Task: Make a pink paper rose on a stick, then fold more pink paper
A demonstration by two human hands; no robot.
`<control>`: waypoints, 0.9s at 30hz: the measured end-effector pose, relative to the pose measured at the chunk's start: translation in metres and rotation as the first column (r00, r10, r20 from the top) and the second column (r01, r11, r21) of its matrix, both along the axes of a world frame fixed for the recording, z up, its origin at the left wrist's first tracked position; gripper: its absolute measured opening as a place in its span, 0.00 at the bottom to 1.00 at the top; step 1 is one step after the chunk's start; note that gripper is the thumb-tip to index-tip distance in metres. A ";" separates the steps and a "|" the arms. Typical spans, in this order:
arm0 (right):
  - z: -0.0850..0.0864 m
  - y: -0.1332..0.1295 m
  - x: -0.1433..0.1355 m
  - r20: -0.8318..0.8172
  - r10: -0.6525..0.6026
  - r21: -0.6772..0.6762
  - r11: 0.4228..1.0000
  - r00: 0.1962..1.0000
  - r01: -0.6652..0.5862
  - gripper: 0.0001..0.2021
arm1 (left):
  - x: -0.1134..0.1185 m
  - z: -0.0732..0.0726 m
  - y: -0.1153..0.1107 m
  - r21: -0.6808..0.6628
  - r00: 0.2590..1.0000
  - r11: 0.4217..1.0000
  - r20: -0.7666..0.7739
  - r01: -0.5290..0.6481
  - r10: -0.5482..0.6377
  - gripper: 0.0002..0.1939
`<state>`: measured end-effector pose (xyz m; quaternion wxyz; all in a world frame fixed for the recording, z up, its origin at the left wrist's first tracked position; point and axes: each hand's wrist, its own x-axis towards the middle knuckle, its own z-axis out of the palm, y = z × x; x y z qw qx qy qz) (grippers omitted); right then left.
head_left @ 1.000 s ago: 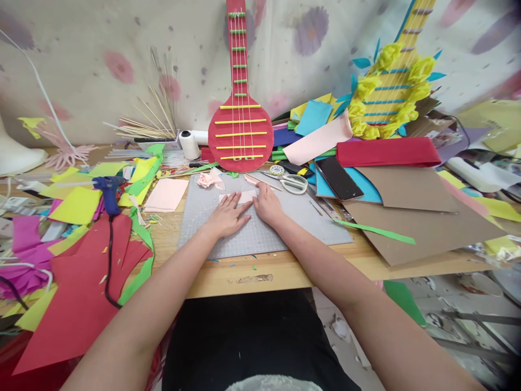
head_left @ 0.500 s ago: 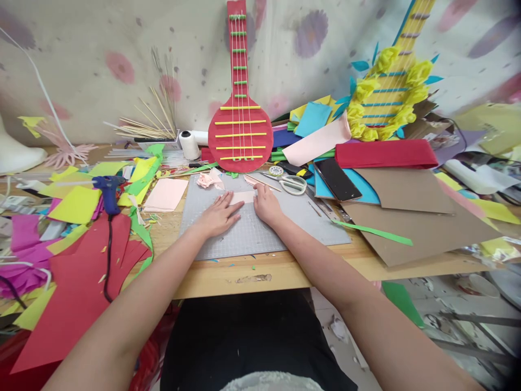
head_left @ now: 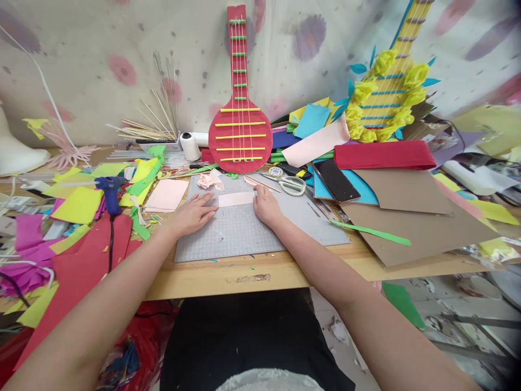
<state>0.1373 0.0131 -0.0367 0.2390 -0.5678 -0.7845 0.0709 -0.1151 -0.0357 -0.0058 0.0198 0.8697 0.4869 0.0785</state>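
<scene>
A pale pink paper strip [head_left: 236,200] lies flat on the grey cutting mat [head_left: 228,233]. My left hand [head_left: 196,213] rests on the mat just left of the strip, fingers spread, holding nothing. At the strip's right end is my right hand [head_left: 266,205], its fingers curled down on the paper; the fingertips are partly hidden. Behind my left hand sits a crumpled pale pink paper piece [head_left: 208,180]. Scissors [head_left: 293,185] with pale handles lie on the mat's back right, beside thin sticks.
A red paper instrument [head_left: 240,133] stands at the back, a yellow one with flowers [head_left: 382,103] at the right. A blue glue gun [head_left: 109,194] and paper scraps crowd the left. A phone [head_left: 337,180] and brown card [head_left: 411,228] lie right.
My left hand has slid left off the strip, uncovering more of it. My right hand stays at the strip's right end. The mat's left side has shifted slightly.
</scene>
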 end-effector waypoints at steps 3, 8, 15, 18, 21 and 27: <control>0.001 -0.001 -0.001 0.006 0.002 -0.003 1.000 1.000 -0.002 0.15 | 0.001 0.006 0.005 0.083 0.993 0.993 0.088 -0.083 0.076 0.21; 0.004 0.000 -0.001 -0.045 -0.008 -0.032 0.999 0.999 0.007 0.15 | 0.040 0.010 0.024 0.044 0.957 0.970 0.180 -0.239 0.227 0.19; 0.007 -0.001 0.001 -0.089 0.002 -0.045 0.999 0.996 -0.006 0.16 | 0.077 0.022 0.051 -0.152 0.942 0.930 -0.027 -0.334 0.334 0.33; 0.007 -0.001 0.002 -0.090 0.006 -0.039 0.999 0.996 -0.010 0.17 | 0.080 0.027 0.054 -0.205 0.935 0.913 -0.050 -0.353 0.351 0.29; 0.008 -0.002 0.002 -0.093 0.000 -0.030 1.000 0.996 -0.003 0.17 | 0.080 0.027 0.054 -0.243 0.927 0.900 0.013 -0.362 0.376 0.24; 0.017 -0.006 0.003 -0.076 0.091 0.141 0.987 0.993 -0.080 0.19 | 0.086 0.015 0.051 -0.312 0.762 0.858 0.401 -0.408 0.508 0.17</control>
